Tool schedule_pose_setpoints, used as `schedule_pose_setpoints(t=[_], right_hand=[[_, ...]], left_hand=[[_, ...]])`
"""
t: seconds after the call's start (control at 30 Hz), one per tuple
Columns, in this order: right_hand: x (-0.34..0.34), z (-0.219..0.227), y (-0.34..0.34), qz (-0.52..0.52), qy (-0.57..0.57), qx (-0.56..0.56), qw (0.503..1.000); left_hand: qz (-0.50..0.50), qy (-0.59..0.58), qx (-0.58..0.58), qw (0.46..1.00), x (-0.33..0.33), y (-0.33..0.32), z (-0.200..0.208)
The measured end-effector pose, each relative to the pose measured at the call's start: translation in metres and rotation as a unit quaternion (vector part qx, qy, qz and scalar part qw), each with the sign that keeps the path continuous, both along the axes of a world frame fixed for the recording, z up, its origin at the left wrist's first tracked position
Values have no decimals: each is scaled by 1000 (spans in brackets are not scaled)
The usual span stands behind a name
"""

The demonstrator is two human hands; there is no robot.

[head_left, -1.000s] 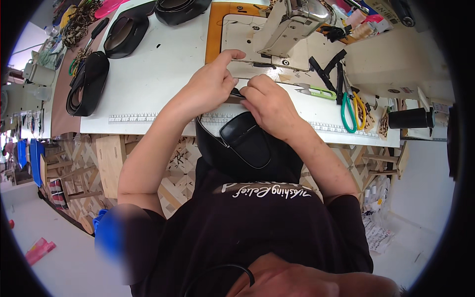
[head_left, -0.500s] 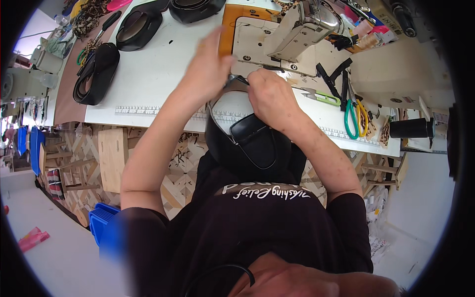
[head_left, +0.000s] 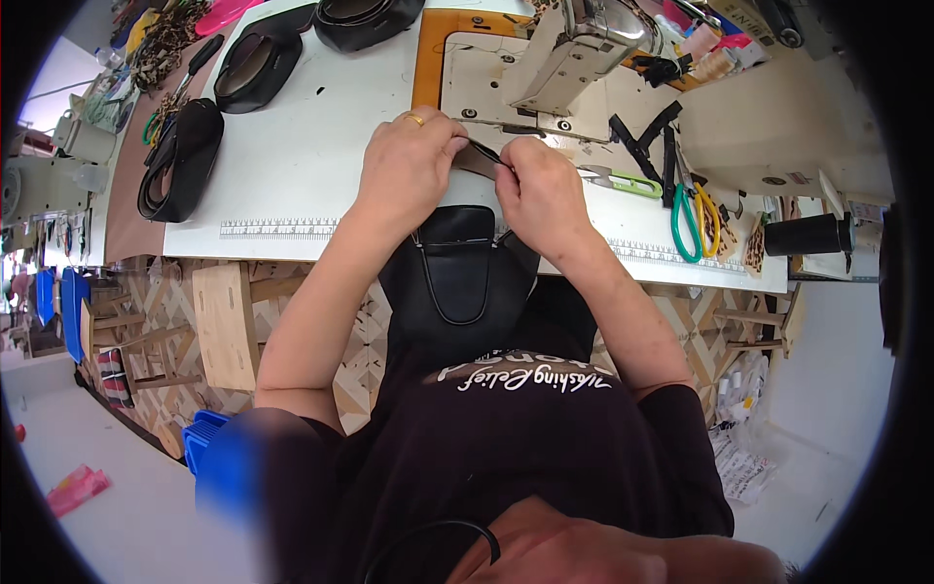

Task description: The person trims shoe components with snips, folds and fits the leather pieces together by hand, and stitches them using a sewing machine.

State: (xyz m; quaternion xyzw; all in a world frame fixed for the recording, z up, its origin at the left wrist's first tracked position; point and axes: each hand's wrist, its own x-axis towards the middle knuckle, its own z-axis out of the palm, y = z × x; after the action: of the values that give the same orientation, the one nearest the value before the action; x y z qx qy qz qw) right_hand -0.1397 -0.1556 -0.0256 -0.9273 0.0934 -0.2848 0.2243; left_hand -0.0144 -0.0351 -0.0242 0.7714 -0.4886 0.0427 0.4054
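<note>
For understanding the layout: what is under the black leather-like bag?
Dark trousers show beside the bag; whatever lies directly under it is covered, as is some white tabletop.

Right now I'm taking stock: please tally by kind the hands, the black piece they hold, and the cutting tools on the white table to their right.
Bare left hand and bare right hand: 2
Soft black bag-like piece with curved piping: 1
Scissors with green and yellow handles: 1
Green-handled thread snips: 1
Total: 5

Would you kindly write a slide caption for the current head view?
Left hand and right hand pinch the rim of a black, leather-look bag near a cream-coloured sewing machine.
</note>
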Motion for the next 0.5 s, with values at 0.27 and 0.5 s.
schedule_pose_setpoints(t=[0.27, 0.5], right_hand=[[9, 3, 1, 103, -40, -94, 989], [37, 11, 1, 169, 99, -101, 975]], left_hand=[[-90, 484, 179, 852, 44, -2, -11], [-72, 541, 184, 818, 54, 1, -3]])
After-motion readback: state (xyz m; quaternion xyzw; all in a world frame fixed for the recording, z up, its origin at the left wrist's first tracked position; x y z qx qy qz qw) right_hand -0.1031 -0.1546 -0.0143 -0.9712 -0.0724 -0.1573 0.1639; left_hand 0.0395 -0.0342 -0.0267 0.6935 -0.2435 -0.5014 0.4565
